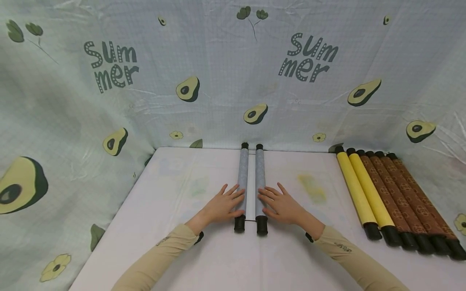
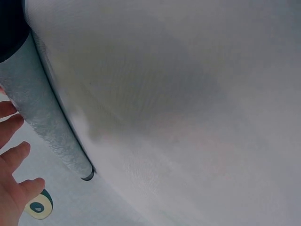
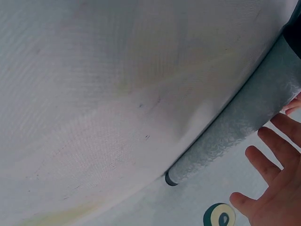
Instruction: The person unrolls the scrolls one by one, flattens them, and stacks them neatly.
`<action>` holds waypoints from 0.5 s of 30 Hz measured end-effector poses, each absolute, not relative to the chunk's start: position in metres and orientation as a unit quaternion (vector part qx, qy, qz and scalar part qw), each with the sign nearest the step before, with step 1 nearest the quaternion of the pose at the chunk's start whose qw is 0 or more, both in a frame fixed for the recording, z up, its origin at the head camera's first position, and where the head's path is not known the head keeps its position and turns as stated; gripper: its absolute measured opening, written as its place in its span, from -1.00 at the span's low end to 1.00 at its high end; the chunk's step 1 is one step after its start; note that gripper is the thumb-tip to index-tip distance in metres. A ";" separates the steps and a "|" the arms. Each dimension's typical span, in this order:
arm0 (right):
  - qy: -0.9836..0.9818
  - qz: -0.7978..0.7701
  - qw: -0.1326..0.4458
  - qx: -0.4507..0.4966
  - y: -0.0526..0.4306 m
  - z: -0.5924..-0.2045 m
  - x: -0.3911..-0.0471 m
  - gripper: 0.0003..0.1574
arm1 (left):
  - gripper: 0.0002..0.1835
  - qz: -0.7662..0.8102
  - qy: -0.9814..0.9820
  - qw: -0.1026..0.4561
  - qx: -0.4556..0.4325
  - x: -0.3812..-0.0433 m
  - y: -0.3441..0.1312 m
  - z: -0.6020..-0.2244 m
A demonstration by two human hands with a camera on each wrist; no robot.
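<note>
A grey-blue scroll (image 1: 260, 173) lies lengthwise on the table, wound on two rollers with black end caps. A narrow white strip shows between the rollers. My left hand (image 1: 223, 205) has its fingers spread, the fingertips on the left roller (image 1: 242, 169). Mirroring it, my right hand (image 1: 284, 206) rests spread fingertips on the right roller near its close end. In the left wrist view the left roller (image 2: 51, 117) runs past extended fingers (image 2: 16, 155). The right wrist view shows the right roller (image 3: 235, 120) beside straight, parted fingers (image 3: 277, 146).
At the table's right side lie two yellow rolls (image 1: 358, 186) and several brown patterned rolls (image 1: 411, 194), all with black ends, side by side. A cloth printed with avocados (image 1: 255, 114) hangs behind the white table (image 1: 182, 173) and along its sides.
</note>
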State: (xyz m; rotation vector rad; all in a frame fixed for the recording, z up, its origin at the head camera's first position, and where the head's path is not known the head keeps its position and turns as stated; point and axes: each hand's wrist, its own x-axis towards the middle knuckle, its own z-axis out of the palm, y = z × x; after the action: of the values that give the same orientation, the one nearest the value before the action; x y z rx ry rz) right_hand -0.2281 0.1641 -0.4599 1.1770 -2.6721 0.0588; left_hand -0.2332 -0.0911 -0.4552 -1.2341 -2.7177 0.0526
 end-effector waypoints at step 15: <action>-0.914 0.019 0.101 0.392 0.165 -0.460 -0.227 -0.41 | -0.52 0.024 -0.909 0.075 -0.409 -0.227 -0.094 -0.451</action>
State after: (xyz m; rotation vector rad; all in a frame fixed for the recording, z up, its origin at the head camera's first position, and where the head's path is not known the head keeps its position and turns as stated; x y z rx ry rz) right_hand -0.2273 0.1646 -0.4599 1.1587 -2.7013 0.0565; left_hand -0.2267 -0.0941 -0.4514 -1.2276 -2.7263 0.0707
